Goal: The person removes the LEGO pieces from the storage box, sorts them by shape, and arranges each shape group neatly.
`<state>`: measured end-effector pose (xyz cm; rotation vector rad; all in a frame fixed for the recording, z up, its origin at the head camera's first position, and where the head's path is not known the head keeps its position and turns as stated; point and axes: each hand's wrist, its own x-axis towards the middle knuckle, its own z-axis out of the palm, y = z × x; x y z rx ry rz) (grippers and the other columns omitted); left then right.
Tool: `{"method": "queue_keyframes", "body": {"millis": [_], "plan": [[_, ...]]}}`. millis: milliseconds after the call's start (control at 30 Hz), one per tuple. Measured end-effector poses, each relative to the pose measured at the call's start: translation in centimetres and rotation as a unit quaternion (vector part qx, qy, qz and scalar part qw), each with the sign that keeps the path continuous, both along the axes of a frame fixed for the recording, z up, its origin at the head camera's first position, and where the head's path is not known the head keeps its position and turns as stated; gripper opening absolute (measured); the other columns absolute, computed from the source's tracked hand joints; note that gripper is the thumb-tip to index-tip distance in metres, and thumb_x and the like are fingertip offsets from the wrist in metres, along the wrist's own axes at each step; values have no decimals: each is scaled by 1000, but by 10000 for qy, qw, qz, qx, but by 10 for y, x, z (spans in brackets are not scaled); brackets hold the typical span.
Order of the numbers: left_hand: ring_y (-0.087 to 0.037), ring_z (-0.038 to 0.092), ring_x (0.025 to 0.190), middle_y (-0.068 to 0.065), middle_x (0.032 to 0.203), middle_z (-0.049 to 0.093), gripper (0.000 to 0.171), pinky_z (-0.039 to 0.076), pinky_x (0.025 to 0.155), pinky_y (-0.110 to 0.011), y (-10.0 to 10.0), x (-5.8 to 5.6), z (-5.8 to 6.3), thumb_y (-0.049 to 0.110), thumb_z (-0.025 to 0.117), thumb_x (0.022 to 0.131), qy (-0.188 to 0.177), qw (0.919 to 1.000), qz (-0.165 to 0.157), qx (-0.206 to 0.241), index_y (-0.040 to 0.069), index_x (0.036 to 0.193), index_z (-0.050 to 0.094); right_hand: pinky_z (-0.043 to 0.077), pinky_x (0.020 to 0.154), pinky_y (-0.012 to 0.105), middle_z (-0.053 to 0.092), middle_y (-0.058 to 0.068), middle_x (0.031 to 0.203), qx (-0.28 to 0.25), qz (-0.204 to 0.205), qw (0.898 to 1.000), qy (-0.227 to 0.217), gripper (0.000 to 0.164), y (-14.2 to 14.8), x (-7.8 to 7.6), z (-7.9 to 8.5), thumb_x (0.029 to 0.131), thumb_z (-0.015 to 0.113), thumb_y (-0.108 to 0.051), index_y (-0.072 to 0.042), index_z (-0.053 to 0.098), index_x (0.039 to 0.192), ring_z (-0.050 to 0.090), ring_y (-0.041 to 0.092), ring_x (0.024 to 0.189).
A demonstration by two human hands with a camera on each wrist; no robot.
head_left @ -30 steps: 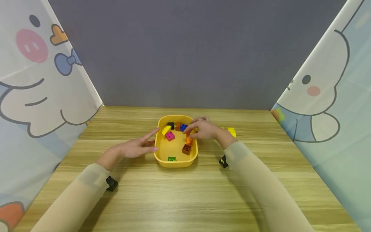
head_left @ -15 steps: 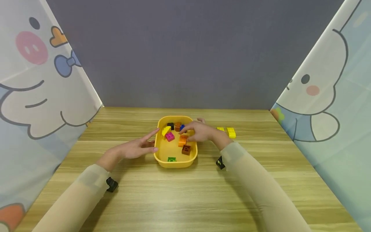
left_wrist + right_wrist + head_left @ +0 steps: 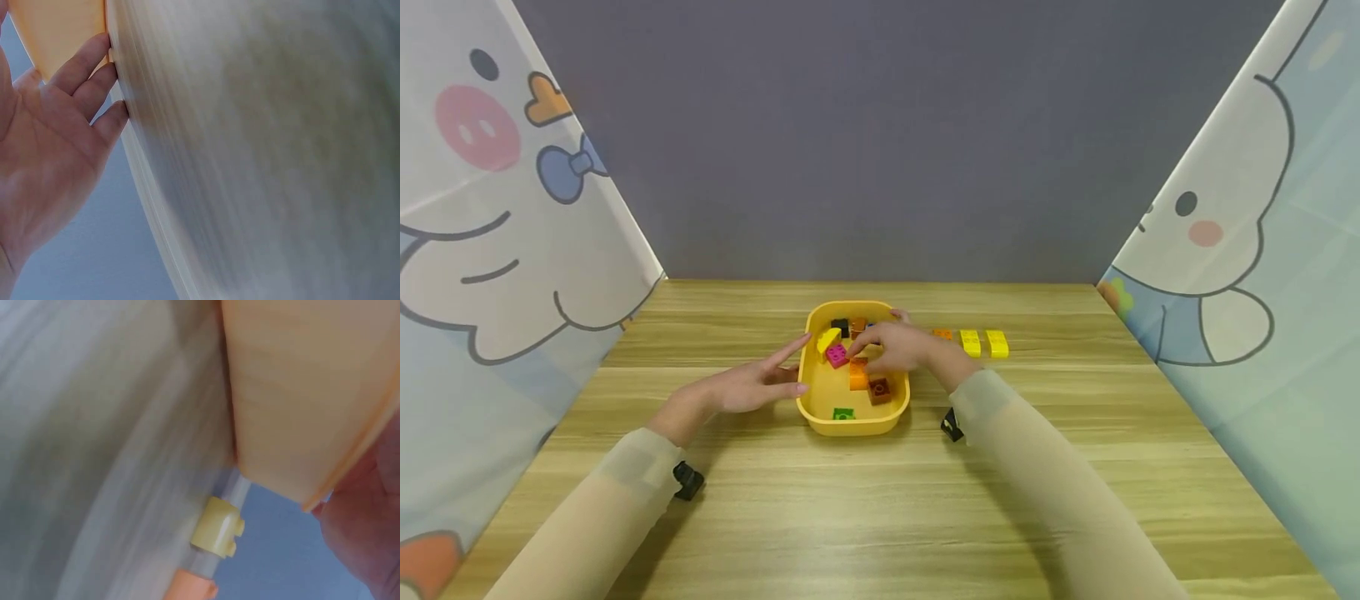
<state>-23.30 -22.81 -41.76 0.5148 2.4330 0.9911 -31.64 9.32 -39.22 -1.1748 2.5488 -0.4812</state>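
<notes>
1. On the wood-grained surface (image 3: 760, 517) stands a smooth, round-cornered yellow tub (image 3: 850, 427).
2. Inside it lie blocky, studded pieces, among them a pink brick (image 3: 837, 356) and an orange brick (image 3: 858, 377).
3. The left hand (image 3: 741, 387) touches the tub's left side, fingers apart.
4. The right hand (image 3: 902, 346) reaches inside, fingers apart near both bricks; contact is unclear.
5. Only the right wrist view shows a yellow brick's (image 3: 214, 526) studs in profile.

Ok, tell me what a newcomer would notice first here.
Probably the yellow tray of bright blocks near the centre, the left hand at its left side and the right hand over its right rim. Then the large cartoon figures on both side walls, and the orange brick and two yellow bricks on the table right of the tray.
</notes>
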Motion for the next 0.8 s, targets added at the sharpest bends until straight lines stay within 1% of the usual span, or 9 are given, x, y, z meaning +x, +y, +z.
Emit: {"method": "queue_keyframes", "body": {"millis": [100, 200, 333, 433, 633, 800], "plan": [[-53, 35, 161, -23, 174, 40, 94, 20, 129, -79, 1, 0, -1, 61, 61, 108, 14, 10000, -42, 1, 48, 175, -4, -5, 136, 66, 71, -7, 147, 59, -200, 9998, 63, 35, -3, 2, -4, 100, 82, -36, -29, 77, 134, 59, 23, 147], [-53, 36, 161, -24, 174, 40, 94, 20, 130, -78, 1, -1, 0, 61, 61, 108, 14, 10000, -40, 7, 48, 175, -3, -3, 137, 63, 71, -6, 144, 227, -358, 9989, 199, 41, -5, 2, -8, 98, 84, -43, -26, 74, 134, 60, 21, 144], [-54, 35, 161, -25, 174, 38, 94, 20, 130, -78, 1, -1, 0, 61, 61, 108, -4, 10000, -29, -2, 48, 175, -4, -1, 137, 63, 73, -5, 143, 574, -419, 9965, 451, 51, -7, 4, -8, 96, 82, -51, -24, 74, 139, 58, 23, 146], [-55, 34, 161, -26, 174, 37, 94, 20, 129, -79, 1, -1, 0, 60, 61, 109, -26, 10000, -27, 34, 48, 175, -5, -1, 137, 63, 72, -3, 146, 754, -424, 9946, 567, 55, -9, 5, -8, 95, 82, -55, -26, 75, 141, 55, 28, 150], [-54, 35, 161, -25, 174, 39, 94, 21, 129, -79, -1, 0, -1, 60, 61, 109, -31, 10000, 8, 91, 50, 174, -5, -3, 137, 62, 71, -6, 149, 827, -485, 9935, 622, 57, -12, 8, -8, 94, 83, -56, -31, 73, 144, 53, 28, 153], [-53, 35, 161, -25, 174, 39, 94, 21, 129, -79, 0, 0, -2, 61, 61, 108, -47, 9999, 30, 93, 51, 174, -4, -3, 137, 62, 68, -6, 153, 939, -454, 9921, 691, 60, -12, 9, -10, 94, 82, -58, -31, 71, 147, 49, 29, 156]]}}
